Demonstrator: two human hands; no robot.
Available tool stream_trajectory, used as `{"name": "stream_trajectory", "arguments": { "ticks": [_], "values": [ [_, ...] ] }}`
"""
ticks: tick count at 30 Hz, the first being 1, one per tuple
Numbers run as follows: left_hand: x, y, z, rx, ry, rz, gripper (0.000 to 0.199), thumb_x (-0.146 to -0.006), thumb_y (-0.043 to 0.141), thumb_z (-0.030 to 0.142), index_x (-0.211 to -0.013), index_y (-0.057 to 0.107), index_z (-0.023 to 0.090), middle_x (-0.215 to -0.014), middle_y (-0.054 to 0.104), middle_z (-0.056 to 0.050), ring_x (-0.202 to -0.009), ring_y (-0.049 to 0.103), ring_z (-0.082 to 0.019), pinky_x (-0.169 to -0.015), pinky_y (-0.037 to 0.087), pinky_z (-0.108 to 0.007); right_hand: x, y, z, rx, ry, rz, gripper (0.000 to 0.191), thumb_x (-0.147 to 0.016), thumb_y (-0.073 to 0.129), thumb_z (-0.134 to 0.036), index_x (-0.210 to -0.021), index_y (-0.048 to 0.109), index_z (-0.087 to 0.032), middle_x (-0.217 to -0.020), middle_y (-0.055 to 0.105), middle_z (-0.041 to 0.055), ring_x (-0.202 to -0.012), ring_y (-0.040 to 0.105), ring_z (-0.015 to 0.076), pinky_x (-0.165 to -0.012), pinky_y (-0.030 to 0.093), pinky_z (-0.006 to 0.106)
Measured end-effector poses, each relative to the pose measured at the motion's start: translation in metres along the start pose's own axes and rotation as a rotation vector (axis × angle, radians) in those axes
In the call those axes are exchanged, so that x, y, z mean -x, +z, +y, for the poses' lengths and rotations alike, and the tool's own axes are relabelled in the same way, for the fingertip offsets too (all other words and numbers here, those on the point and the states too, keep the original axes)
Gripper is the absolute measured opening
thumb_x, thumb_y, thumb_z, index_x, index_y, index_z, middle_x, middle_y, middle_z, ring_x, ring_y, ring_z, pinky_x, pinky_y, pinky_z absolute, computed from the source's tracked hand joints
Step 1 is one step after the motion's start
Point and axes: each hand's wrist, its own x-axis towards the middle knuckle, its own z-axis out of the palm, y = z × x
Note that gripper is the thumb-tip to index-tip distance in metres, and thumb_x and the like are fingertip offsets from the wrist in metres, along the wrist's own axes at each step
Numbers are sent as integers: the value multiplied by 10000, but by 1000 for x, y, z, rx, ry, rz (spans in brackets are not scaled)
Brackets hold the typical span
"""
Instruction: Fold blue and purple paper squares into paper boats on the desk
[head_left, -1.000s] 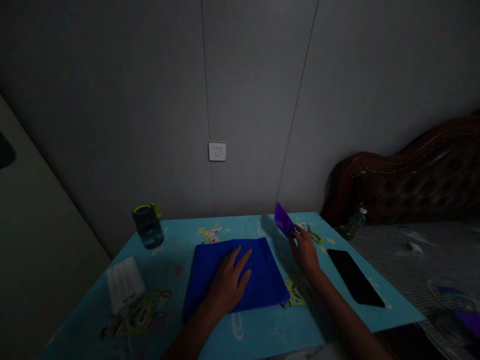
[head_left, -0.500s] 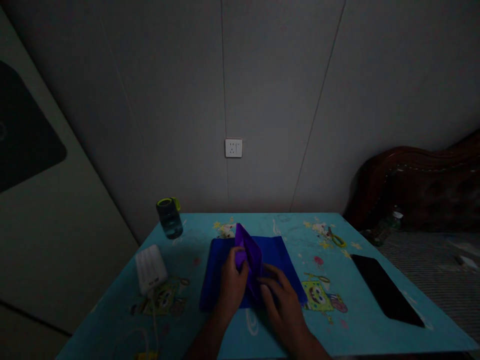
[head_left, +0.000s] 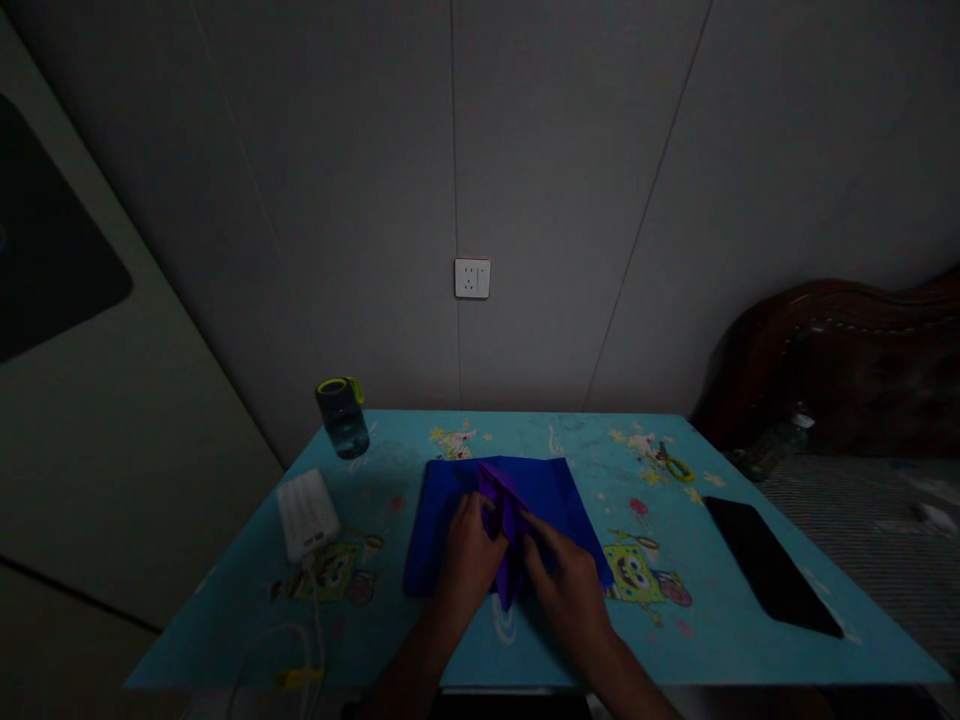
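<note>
Over blue sheet (head_left: 551,485): folded purple paper (head_left: 511,578), needing steady handling
Left hand (head_left: 466,558): fingers pinch it
Right hand (head_left: 571,590): fingers hold it

At the far left of the patterned table (head_left: 405,640) stands a dark water bottle (head_left: 343,418) with a lime rim; nearer lies a white power bank (head_left: 308,515), cabled. Over on the right, yellow-handled scissors (head_left: 677,467) lie beyond what looks like a black tablet (head_left: 772,567).

The single head-mounted view looks forward and down from above the near edge of the tabletop (head_left: 540,650). It faces the wall (head_left: 360,180) beyond.
</note>
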Motion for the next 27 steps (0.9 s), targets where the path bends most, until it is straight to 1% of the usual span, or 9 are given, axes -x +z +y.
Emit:
{"name": "stream_trajectory", "arguments": {
  "ticks": [2,5,9,12,17,20,22,24,27],
  "values": [
    [-1,0,0,36,-30,-28,193,-710,612,74,-831,553,213,-876,661,-39,-875,646,-210,-810,507,-349,2,0,1,16,-6,9,357,-925,504,-321,-1228,667,-225,-1126,742,72,-985,723,241,-880,575,363],
    [0,0,-1,167,-66,-81,175,-749,587,101,-889,561,204,-891,674,-36,-842,658,-185,-794,516,-323,1,-2,2,5,25,25,380,-927,505,-333,-1254,655,-210,-1104,749,79,-911,740,233,-799,598,337],
    [1,-1,2,339,-56,-102,232,-740,522,56,-926,545,192,-972,658,-56,-964,648,-172,-905,497,-316,-1,-6,4,-30,91,71,411,-923,515,-374,-1255,654,-175,-1073,757,93,-739,741,212,-656,601,299],
    [1,-2,6,414,-55,-96,279,-728,487,36,-956,521,193,-1005,644,-64,-1010,639,-172,-938,488,-325,-3,-9,3,-49,140,91,435,-920,521,-395,-1267,644,-163,-1049,763,99,-677,730,202,-637,598,299],
    [2,-5,10,484,-66,-80,266,-768,459,73,-997,492,203,-1016,652,-67,-1008,644,-178,-897,500,-316,-4,-11,2,-80,156,154,446,-887,563,-407,-1244,661,-157,-1098,747,117,-853,741,245,-754,599,336],
    [3,-3,9,515,-66,-59,276,-813,444,108,-1068,488,204,-1108,657,-81,-1066,637,-182,-898,495,-306,-2,-11,1,-96,152,126,459,-905,539,-398,-1291,626,-165,-1156,726,117,-903,732,244,-804,590,352],
    [3,-2,8,508,-66,-18,242,-868,453,181,-1105,500,200,-1134,660,-88,-1074,637,-191,-908,488,-313,0,-11,0,-105,152,101,462,-921,520,-390,-1315,606,-165,-1183,714,118,-926,726,240,-838,580,358],
    [3,-1,6,461,-67,23,246,-919,444,273,-1137,524,191,-1098,673,-92,-1020,649,-200,-895,487,-326,2,-11,-1,-111,158,88,459,-931,504,-388,-1325,597,-170,-1199,707,115,-964,718,244,-873,569,368],
    [3,-3,7,370,-70,52,314,-955,412,367,-1148,572,177,-1017,691,-92,-923,655,-211,-866,481,-340,4,-10,-1,-108,157,87,455,-935,497,-392,-1329,594,-186,-1233,690,109,-1026,700,257,-919,549,393]
  ]
}}
